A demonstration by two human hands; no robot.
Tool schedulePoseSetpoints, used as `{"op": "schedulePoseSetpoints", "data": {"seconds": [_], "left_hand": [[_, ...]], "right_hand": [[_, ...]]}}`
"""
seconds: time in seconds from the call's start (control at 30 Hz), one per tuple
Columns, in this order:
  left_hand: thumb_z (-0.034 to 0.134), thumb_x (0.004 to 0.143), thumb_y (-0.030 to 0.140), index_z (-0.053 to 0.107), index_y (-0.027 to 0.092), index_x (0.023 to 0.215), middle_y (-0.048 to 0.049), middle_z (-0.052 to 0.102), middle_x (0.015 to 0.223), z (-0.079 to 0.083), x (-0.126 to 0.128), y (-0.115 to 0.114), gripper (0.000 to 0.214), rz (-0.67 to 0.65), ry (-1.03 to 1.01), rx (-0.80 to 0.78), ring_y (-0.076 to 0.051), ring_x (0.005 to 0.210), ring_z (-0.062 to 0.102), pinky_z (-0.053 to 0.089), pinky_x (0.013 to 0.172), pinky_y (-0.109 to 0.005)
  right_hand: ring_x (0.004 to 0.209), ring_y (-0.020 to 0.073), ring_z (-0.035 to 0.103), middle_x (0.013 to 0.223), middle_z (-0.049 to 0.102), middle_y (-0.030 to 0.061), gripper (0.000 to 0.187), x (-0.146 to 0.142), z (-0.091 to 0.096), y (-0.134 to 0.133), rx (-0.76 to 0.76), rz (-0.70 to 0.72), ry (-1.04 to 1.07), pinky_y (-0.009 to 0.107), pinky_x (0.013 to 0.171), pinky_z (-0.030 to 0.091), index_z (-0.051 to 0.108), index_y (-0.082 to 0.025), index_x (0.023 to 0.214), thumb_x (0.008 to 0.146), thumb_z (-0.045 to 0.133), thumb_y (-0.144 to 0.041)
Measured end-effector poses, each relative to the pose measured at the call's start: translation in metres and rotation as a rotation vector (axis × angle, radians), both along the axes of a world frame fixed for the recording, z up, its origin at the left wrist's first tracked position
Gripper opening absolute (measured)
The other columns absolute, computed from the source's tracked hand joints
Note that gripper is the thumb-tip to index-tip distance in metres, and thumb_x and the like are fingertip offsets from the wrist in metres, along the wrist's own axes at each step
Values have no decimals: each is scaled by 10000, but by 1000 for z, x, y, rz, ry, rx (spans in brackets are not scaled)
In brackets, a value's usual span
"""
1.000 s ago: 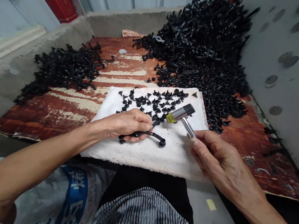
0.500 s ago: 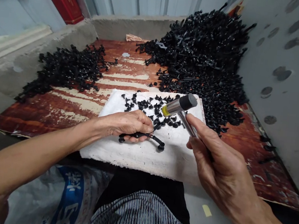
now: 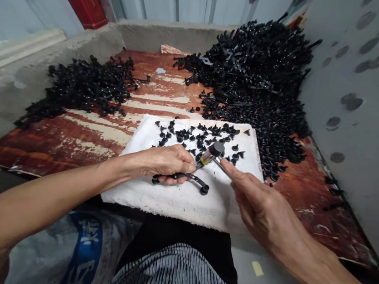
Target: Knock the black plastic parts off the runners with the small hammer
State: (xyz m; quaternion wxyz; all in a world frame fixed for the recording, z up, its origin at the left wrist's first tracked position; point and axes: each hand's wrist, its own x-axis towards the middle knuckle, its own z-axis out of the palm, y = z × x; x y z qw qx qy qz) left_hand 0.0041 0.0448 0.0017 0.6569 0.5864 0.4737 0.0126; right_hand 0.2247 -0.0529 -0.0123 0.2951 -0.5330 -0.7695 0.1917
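Observation:
My left hand (image 3: 174,161) is closed on a curved black handle-like part (image 3: 199,182) with a round knob at each end, held just over the white cloth pad (image 3: 162,198). In my right hand (image 3: 255,195) is a small mallet (image 3: 213,153) with a metal head, one black face and one yellow face. Its yellow face points down and sits right beside my left thumb, at the black part; whether it touches cannot be made out. Behind my hands, several small black knobs (image 3: 211,131) lie scattered on the pad.
A tall heap of black parts (image 3: 252,71) fills the back right of the worn red-brown board (image 3: 157,88), and a smaller pile (image 3: 86,84) lies at left. A grey spotted panel (image 3: 354,133) stands at right. A printed sack (image 3: 84,248) is below left.
My right hand has brought the mallet down and to the left, from above the pad to the part by my left thumb. My left hand keeps its hold in nearly the same place.

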Motion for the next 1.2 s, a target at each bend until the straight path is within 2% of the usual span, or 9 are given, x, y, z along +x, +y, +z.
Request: {"op": "schedulePoseSetpoints", "data": {"seconds": [0.13, 0.23, 0.37, 0.57, 0.67, 0.87, 1.0, 1.1, 1.2], "left_hand": [[566, 874, 206, 525, 170, 546, 39, 505, 421, -3, 0, -2, 333, 19, 11, -2, -35, 269, 360, 231, 271, -147], [565, 868, 210, 533, 171, 546, 33, 517, 435, -4, 0, -2, 326, 25, 23, 19, -40, 279, 381, 238, 276, -154], [563, 855, 193, 526, 173, 527, 36, 496, 403, -3, 1, -2, 330, 16, 31, 25, -42, 267, 355, 228, 278, -161], [541, 880, 234, 516, 174, 533, 49, 457, 372, -1, 1, -9, 353, -2, 18, 47, -40, 270, 317, 227, 293, -161], [568, 869, 287, 551, 170, 593, 36, 517, 443, 8, -12, -5, 301, -1, 28, 115, -54, 320, 385, 269, 318, -164], [628, 825, 271, 638, 155, 697, 5, 597, 570, 63, -70, 69, 173, 350, 403, 703, -110, 479, 528, 411, 453, -221], [606, 842, 226, 656, 65, 1082, -70, 687, 993, 95, -111, 125, 293, 671, 716, 1116, -221, 991, 615, 489, 908, -336], [552, 872, 238, 529, -28, 1264, -185, 537, 1334, 89, -116, 142, 474, 835, 844, 1213, -302, 1217, 522, 406, 1055, -425], [546, 836, 221, 645, 32, 1121, -198, 617, 1204, 57, -92, 141, 355, 660, 796, 1227, -326, 1170, 570, 448, 1010, -414]], "right_hand": [[991, 255, 730, 1171, 720, 127, 508, 1, -2, -1, 204, -16, 47, 420, 889, 604, 525, -217, 1441, 947, 441, -127], [881, 251, 750, 1015, 758, 105, 509, -1, -5, -2, 162, 7, -49, 441, 838, 624, 557, -216, 1412, 930, 424, -119], [958, 238, 739, 1223, 716, 144, 511, -2, -10, -2, 141, 20, -30, 423, 856, 611, 529, -183, 1423, 931, 414, -105], [546, 181, 655, 683, 703, 39, 374, 6, -7, 1, 21, -38, -79, 281, 494, 551, 609, -158, 1273, 966, 407, -227], [655, 198, 701, 801, 736, 72, 303, 27, -15, 4, 164, -217, -108, 287, 571, 565, 590, -179, 1217, 982, 426, -279], [669, 313, 744, 892, 783, 127, 337, 86, -51, 8, 174, -555, -472, 363, 475, 537, 643, -194, 1184, 953, 426, -309], [758, 311, 757, 1151, 737, 189, 409, 90, -56, 11, 82, -646, -598, 398, 542, 573, 616, -145, 1274, 975, 367, -270], [734, 286, 757, 1095, 741, 172, 384, 80, -53, 12, 44, -663, -675, 376, 507, 567, 625, -152, 1246, 987, 357, -246], [730, 257, 757, 1020, 748, 131, 339, 73, -52, 12, 76, -678, -689, 332, 487, 559, 633, -189, 1217, 981, 392, -230]]}}
